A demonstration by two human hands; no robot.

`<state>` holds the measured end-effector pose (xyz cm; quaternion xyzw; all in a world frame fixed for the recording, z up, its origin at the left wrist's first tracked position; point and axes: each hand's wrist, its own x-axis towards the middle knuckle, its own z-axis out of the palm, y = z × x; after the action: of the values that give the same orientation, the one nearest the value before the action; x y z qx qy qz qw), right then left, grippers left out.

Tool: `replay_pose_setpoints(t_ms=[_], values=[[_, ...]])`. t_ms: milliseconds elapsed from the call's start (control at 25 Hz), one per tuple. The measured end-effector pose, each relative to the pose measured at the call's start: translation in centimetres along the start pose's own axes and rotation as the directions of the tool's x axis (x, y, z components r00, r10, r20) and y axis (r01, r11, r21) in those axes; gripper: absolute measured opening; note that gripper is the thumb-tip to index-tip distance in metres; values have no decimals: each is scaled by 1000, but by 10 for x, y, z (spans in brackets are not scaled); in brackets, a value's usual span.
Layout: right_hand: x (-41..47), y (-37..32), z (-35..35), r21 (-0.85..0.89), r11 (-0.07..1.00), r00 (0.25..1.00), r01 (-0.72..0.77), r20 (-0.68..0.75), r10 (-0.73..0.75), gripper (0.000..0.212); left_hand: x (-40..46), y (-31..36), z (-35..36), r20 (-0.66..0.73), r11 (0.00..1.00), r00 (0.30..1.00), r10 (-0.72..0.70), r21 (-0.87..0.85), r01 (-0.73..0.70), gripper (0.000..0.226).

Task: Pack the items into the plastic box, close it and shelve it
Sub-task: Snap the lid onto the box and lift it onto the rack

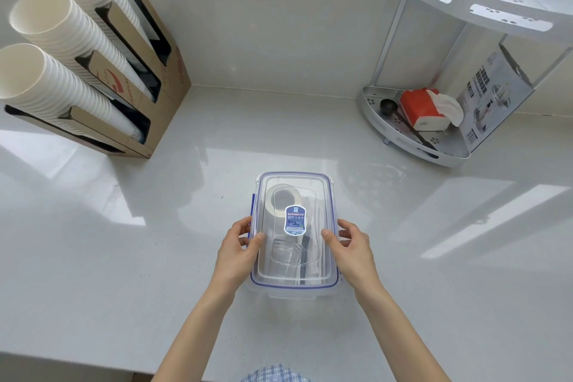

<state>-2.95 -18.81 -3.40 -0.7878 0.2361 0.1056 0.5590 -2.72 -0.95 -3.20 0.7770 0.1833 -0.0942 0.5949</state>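
Note:
A clear plastic box (328,284) with a blue-rimmed lid (294,192) stands on the white counter in front of me. The lid lies on top and carries a blue label (295,219). Through it I see a roll of tape (280,199), a clear glass (283,260) and a dark slim item (305,246). My left hand (238,253) grips the box's left side with the thumb on the lid. My right hand (352,250) grips the right side the same way. I cannot tell whether the side clips are latched.
A two-tier white corner shelf (465,9) stands at the back right; its lower tier holds a red tissue pack (424,108), a black scoop (389,107) and a printed carton (490,93). A cardboard holder (167,71) with three stacks of paper cups stands at the back left.

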Motion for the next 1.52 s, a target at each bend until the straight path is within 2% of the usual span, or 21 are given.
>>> replay_pose_setpoints(t_ms=[120, 240, 320, 440, 640, 760, 1000, 1160, 1320, 1400, 1520], values=[[1, 1, -3, 15, 992, 988, -123, 91, 121, 69, 0, -1, -1, 6, 1000, 1000, -1, -10, 1, 38], [2, 0, -6, 76, 982, 976, -176, 145, 164, 64, 0, -1, -1, 9, 1000, 1000, 3, -9, -3, 39], [3, -1, -6, 103, 986, 988, -130, 93, 121, 55, 0, -1, -1, 11, 1000, 1000, 3, -9, -3, 40], [1, -1, -1, 19, 999, 999, -40, -8, 40, 52, 0, -2, -1, 14, 1000, 1000, 3, -6, -2, 40], [-8, -1, 9, -113, 989, 994, 99, -29, -102, 46, -1, -2, -1, 9, 1000, 1000, 1, 3, -1, 39], [-9, 0, 14, -127, 985, 991, 118, -47, -125, 49, -2, -1, -2, 8, 1000, 1000, 8, 15, -8, 40], [-8, -1, 16, -233, 961, 981, 147, -86, -171, 43, -4, -1, -2, 5, 1000, 1000, 3, 29, -3, 43], [-9, -3, 15, -225, 964, 983, 144, -82, -166, 44, -4, -1, -1, -8, 999, 1000, 6, 53, -5, 42], [-11, -2, 15, -222, 963, 982, 151, -75, -172, 45, -5, -2, -2, 63, 998, 997, -53, -42, 55, 43], [-11, -3, 15, -225, 962, 983, 153, -69, -172, 45, -5, 0, -4, 89, 994, 992, -86, -64, 92, 48], [-13, -3, 14, -221, 963, 983, 155, -66, -173, 46, 0, -1, -6, 33, 994, 994, -107, 3, 107, 64]])
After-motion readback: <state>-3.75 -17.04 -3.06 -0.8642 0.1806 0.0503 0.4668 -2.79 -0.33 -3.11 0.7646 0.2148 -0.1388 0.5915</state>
